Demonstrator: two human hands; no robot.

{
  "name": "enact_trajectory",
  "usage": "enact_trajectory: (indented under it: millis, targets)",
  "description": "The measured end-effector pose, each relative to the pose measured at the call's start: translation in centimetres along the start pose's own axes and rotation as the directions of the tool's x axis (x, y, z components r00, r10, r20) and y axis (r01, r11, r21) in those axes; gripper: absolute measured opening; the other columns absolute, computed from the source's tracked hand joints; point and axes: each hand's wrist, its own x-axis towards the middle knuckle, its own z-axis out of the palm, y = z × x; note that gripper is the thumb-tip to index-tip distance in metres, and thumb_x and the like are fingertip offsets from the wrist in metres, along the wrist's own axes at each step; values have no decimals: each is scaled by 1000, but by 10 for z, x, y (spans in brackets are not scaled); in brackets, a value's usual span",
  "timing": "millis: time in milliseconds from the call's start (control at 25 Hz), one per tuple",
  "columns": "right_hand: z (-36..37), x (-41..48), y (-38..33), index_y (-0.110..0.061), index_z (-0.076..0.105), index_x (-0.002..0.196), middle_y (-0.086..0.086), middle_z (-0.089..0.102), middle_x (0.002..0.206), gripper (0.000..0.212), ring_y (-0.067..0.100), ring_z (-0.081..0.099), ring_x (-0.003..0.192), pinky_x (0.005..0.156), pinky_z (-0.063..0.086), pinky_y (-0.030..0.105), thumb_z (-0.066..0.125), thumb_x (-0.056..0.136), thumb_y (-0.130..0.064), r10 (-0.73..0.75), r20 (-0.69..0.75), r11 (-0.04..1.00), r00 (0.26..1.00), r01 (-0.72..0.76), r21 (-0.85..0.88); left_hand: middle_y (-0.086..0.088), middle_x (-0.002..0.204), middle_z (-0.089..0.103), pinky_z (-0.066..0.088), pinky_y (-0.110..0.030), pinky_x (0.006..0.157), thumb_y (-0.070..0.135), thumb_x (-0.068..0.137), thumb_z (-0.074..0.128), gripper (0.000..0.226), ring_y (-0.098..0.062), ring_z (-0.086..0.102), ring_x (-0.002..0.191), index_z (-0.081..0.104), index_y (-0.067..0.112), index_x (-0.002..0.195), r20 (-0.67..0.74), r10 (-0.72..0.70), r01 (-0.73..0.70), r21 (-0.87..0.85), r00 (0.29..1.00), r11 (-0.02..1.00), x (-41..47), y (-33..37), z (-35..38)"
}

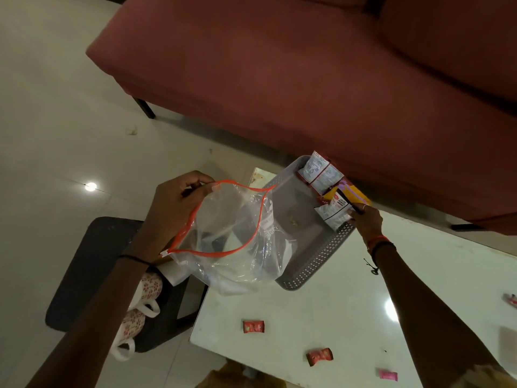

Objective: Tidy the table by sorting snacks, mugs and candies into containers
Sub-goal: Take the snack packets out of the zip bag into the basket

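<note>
The left hand grasps the orange zip-seal rim of a clear plastic bag, thumb and fingers pinched on the rim's far-left edge, so that the mouth gapes wide; the bag hangs over the left end of the white glossy table and overlaps the near-left side of a grey perforated plastic basket. The bag's contents cannot be made out through the film. The right hand is at the basket's right rim, fingers closed on a small white snack packet with black lettering, which sits inside the basket against that rim. Further snack packets stand along the basket's far side: two silver-and-red sachets and a yellow packet just beside the held one. On the bare tabletop near the camera lie three wrapped candies, well apart from the basket: a red one, a second red one and a pink one. Left of the table, a dark stool carries white mugs with red floral print, partly hidden behind the left forearm. A maroon upholstered sofa stands beyond the table on a pale tiled floor.
</note>
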Motion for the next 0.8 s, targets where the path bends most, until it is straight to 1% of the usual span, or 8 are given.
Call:
enact_trajectory:
  millis: [40, 160, 320, 440, 560, 640, 720, 800]
  targets:
    - [2, 4, -1, 2, 65, 116, 23, 67, 115, 30, 34, 63, 108, 100, 47, 42, 62, 86, -2, 4, 11, 1000, 1000, -4, -3, 17, 75, 65, 43, 0, 59, 26, 86, 63, 5, 10, 60, 64, 67, 23, 86, 2, -11, 11, 5, 1000, 1000, 3, -4, 2]
    - [5, 13, -3, 5, 61, 120, 26, 63, 121, 33, 40, 59, 115, 104, 44, 49, 60, 87, 0, 33, 63, 997, 997, -37, 68, 18, 73, 63, 41, 1, 55, 25, 87, 63, 4, 11, 57, 58, 66, 23, 87, 19, -20, 19, 17, 1000, 1000, 9, -10, 7]
    - [8, 13, -4, 1, 63, 118, 24, 66, 119, 32, 39, 60, 113, 99, 46, 44, 63, 87, -7, 47, 32, 998, 998, -48, 28, 25, 67, 65, 41, 2, 57, 27, 86, 63, 4, 12, 58, 61, 66, 25, 86, 23, -42, 42, -3, 999, 999, 12, -10, 10]
    - [7, 13, -5, -1, 65, 117, 21, 66, 119, 31, 36, 60, 113, 104, 44, 42, 64, 87, -11, 3, 44, 998, 999, 0, -68, 33, 68, 63, 40, 2, 55, 26, 86, 63, 2, 13, 57, 58, 65, 25, 86, 29, -45, 46, -17, 999, 999, 14, -10, 10]
    - [6, 12, -6, -1, 64, 118, 21, 66, 121, 32, 35, 59, 115, 104, 42, 39, 63, 88, -11, -15, 73, 993, 997, 23, -112, 22, 67, 64, 41, 1, 55, 25, 86, 63, 7, 12, 58, 59, 66, 21, 89, 25, -33, 34, -23, 999, 999, 13, -10, 10]
    - [1, 10, -8, 0, 62, 120, 21, 63, 124, 34, 35, 57, 117, 103, 41, 37, 63, 87, -9, -9, 77, 993, 997, 18, -117, 20, 72, 62, 42, 1, 55, 24, 86, 63, 7, 11, 58, 59, 67, 20, 90, 18, -32, 32, -31, 999, 999, 11, -10, 10]
    - [-5, 5, -13, 0, 58, 124, 23, 59, 128, 39, 36, 55, 120, 104, 40, 36, 63, 86, -6, 0, 31, 993, 1000, 3, -121, 20, 71, 63, 43, 1, 57, 24, 86, 63, 7, 12, 59, 62, 67, 21, 91, 17, -30, 30, -39, 999, 999, 8, -10, 10]
    - [-12, -10, -23, 1, 57, 121, 26, 57, 129, 36, 38, 54, 120, 102, 40, 36, 61, 86, -2, -52, -56, 990, 997, 44, -131, 25, 70, 65, 44, 1, 60, 25, 86, 63, 5, 11, 60, 67, 66, 24, 90, 22, -32, 33, -48, 999, 998, 3, -9, 9]
